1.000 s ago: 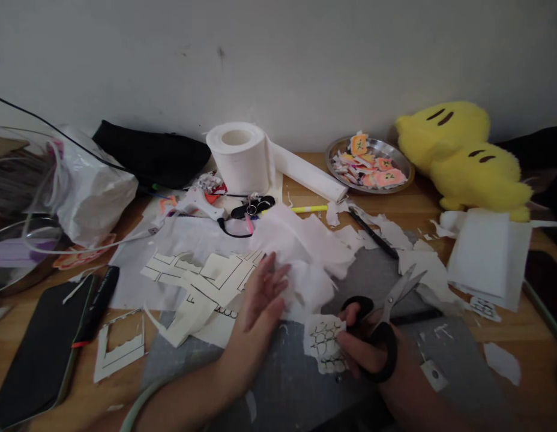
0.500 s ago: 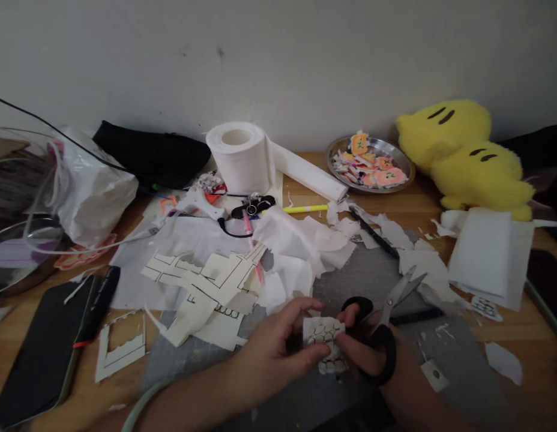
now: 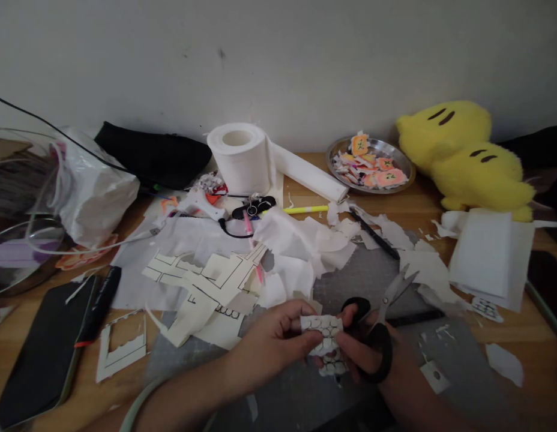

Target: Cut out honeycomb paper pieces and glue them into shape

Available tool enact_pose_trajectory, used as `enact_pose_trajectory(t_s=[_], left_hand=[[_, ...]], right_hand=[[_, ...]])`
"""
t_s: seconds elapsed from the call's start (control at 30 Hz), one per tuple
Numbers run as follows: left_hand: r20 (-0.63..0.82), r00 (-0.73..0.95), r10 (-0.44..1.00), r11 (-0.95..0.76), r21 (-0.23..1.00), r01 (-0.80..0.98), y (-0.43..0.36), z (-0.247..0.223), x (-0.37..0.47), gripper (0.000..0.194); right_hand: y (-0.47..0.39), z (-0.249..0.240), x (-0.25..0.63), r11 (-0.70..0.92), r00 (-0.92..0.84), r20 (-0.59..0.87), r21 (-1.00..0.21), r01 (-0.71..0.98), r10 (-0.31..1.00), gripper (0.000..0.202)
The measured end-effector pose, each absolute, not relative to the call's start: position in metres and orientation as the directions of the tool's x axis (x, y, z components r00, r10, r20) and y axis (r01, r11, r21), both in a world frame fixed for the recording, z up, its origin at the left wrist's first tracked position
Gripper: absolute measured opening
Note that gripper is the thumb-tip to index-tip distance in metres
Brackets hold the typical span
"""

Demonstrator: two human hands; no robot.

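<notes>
A small white paper piece (image 3: 322, 333) with black curved outlines is pinched between both hands above the grey cutting mat (image 3: 278, 396). My left hand (image 3: 283, 339) grips its left side, thumb in front. My right hand (image 3: 366, 354) pinches its right edge, with black-handled scissors (image 3: 386, 300) hooked on its fingers. The scissor blades stand apart, pointing up and right, away from the paper. A lower patterned part (image 3: 333, 365) shows beneath the piece; whether it is joined cannot be made out.
Cut paper (image 3: 206, 294) and scraps lie left and behind. Farther back are a white roll (image 3: 239, 157), a metal dish (image 3: 411, 180) of colored pieces and yellow plush toys (image 3: 481, 174). A phone (image 3: 38, 354) is at left, folded white sheets (image 3: 481, 255) at right.
The paper piece has tilted and turned between my fingers, its upper part now facing up more. My left hand has closed in around its left edge. The scissors have shifted slightly.
</notes>
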State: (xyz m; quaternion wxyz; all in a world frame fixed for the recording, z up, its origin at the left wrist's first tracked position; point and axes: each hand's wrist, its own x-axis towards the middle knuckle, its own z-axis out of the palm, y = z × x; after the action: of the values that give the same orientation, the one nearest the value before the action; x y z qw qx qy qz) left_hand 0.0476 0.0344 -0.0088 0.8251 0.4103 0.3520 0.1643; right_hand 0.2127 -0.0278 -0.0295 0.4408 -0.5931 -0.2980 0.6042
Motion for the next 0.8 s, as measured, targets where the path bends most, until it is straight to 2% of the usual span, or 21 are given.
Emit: enact_pose_trajectory(t_s=[0.37, 0.5, 0.8], left_hand=[[-0.441, 0.647, 0.621, 0.628, 0.774, -0.075, 0.0376, -0.0085, 0.0497, 0.029], [-0.433, 0.647, 0.627, 0.615, 0.785, -0.071, 0.0379, -0.0093, 0.0504, 0.029], [-0.441, 0.661, 0.607, 0.622, 0.782, -0.050, 0.0377, -0.0085, 0.0493, 0.029]], right_hand=[[-0.0240, -0.0290, 0.2120, -0.469, 0.069, -0.500, -0.845, -0.257, 0.863, 0.035], [-0.0230, -0.0282, 0.2112, -0.459, 0.069, -0.486, -0.856, -0.239, 0.871, 0.031], [-0.0242, -0.0277, 0.2126, -0.469, 0.059, -0.499, -0.844, -0.260, 0.865, 0.039]])
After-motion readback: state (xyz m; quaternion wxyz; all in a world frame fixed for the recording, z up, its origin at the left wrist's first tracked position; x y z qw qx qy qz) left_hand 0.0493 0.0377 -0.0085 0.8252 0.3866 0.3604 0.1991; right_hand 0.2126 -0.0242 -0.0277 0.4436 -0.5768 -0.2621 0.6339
